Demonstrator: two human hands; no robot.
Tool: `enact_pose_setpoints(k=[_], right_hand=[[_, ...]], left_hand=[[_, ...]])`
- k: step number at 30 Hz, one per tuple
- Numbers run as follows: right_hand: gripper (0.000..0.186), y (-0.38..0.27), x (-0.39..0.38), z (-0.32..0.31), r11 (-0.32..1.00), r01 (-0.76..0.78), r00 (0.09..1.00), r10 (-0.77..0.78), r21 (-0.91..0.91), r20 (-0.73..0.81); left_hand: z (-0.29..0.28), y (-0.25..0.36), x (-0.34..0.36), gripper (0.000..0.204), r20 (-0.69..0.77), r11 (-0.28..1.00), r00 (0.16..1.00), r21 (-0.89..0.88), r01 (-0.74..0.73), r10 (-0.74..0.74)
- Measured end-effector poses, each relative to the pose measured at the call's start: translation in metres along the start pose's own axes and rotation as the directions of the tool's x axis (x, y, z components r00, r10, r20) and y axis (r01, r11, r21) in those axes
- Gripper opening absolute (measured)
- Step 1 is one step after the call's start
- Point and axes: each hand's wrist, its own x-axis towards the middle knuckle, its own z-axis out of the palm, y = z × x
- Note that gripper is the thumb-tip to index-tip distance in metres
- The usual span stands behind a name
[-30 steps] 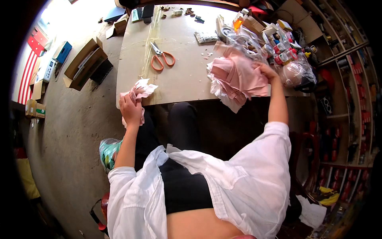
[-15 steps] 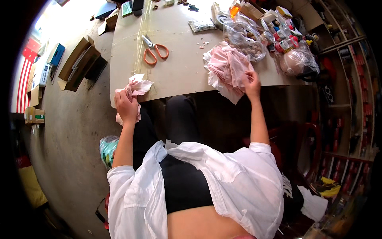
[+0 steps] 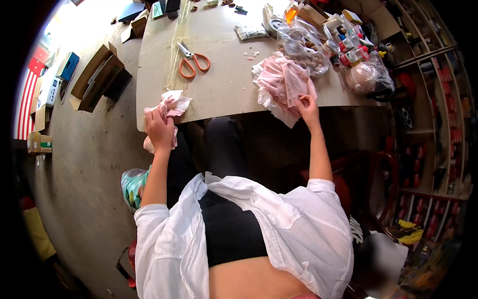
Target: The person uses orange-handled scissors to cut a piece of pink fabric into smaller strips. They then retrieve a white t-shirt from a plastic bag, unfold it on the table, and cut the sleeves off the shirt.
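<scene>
My left hand (image 3: 159, 128) grips a bunch of pink and white fabric pieces (image 3: 172, 105) at the near left edge of the tan table (image 3: 219, 74). My right hand (image 3: 307, 105) pinches the near edge of a pile of pink fabric (image 3: 281, 82) lying at the table's near right side. Orange-handled scissors (image 3: 191, 60) lie on the table between the two, farther away.
Clear plastic bags (image 3: 303, 45), small bottles (image 3: 351, 47) and boxes crowd the table's far right. Cardboard boxes (image 3: 97, 77) stand on the concrete floor to the left. Shelves (image 3: 438, 99) line the right side. A colourful shoe (image 3: 132, 182) shows below my left arm.
My right hand has drawn back from the top of the pink pile to its near edge. My left hand still holds its fabric bunch at the table edge.
</scene>
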Motion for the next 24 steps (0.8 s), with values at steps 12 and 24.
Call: enact_pose_setpoints(k=[12, 24], right_hand=[[0.022, 0.011, 0.016, -0.005, 0.995, -0.083, 0.994, 0.079, 0.049, 0.069], [0.032, -0.154, -0.079, 0.180, 0.808, -0.367, 0.832, 0.063, 0.462, 0.551]], left_hand=[[-0.004, -0.007, -0.002, 0.026, -0.017, 0.999, 0.999, -0.021, -0.030, 0.030], [-0.002, -0.007, 0.002, 0.012, -0.111, 0.913, 0.981, -0.395, 0.101, -0.157]])
